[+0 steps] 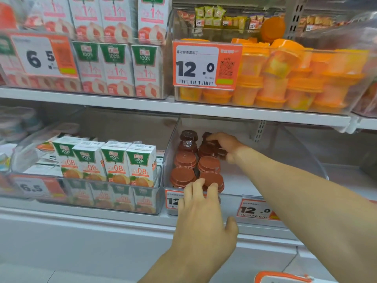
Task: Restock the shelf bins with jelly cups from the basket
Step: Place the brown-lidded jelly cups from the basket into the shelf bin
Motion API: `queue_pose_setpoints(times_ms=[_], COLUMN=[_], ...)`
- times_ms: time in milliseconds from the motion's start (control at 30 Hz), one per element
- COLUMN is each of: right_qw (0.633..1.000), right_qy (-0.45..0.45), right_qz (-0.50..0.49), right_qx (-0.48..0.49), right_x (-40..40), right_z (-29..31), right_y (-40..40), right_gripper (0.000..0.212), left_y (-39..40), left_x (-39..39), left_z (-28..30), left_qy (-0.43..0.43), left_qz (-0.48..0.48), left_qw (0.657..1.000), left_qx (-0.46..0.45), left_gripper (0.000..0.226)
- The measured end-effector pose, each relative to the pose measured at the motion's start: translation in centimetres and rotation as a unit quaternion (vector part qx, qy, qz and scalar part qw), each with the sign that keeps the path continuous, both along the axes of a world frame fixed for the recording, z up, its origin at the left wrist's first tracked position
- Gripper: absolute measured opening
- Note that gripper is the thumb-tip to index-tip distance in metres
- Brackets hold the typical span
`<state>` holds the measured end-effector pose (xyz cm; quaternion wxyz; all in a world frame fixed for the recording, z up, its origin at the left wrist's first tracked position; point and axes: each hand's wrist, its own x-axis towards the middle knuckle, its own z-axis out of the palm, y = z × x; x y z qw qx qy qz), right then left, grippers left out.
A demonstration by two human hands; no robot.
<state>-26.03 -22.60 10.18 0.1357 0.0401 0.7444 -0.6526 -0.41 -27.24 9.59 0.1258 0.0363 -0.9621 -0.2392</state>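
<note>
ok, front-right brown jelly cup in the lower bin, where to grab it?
Grip the brown jelly cup by its round lid rim, coming from above and the front. It stands upright, neighbours crowd its left and back, and the clear bin is open beside it. The left hand already touches it.

Green-and-white juice cartons (114, 162) stood in the bin at the left, peach cartons (114, 64) stacked above, a 6.5 price tag (40, 55) fronting them.

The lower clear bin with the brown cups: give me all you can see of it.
The bin is clear plastic with a curved right wall, on the lower shelf beside the juice cartons. Brown-lidded jelly cups fill two stacked rows along its left; the rest is bare. The right hand holds back cups; left hand touches its front edge.
</note>
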Motion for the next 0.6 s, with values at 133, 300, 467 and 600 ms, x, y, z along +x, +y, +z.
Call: queue_pose_setpoints(times_ms=[133, 300, 467, 600], right_qw=[1.000, 0.998, 0.997, 0.988], right_qy=[0.011, 0.036, 0.063, 0.105], right_qz=[0.009, -0.010, -0.005, -0.046], right_qx=[0.005, 0.042, 0.054, 0.103], right_x=[-0.4, -1.0, -0.9, -0.6], right_z=[0.1, -0.1, 0.0, 1.2], right_y=[-0.1, -0.2, 0.0, 1.4], right_gripper=[0.012, 0.014, 0.016, 0.027], left_y=[0.1, 0.0, 0.2, 0.5], left_x=[-0.1, 0.0, -0.3, -0.5], left_z=[0.0, 0.0, -0.4, -0.5], left_qy=[-0.005, -0.006, -0.005, 0.001], left_qz=[0.000, 0.002, 0.010, 0.014], left_qw=[1.000, 1.000, 1.000, 1.000], left_qx=[-0.001, 0.002, -0.005, -0.001], left_gripper=[0.070, 0.069, 0.068, 0.067])
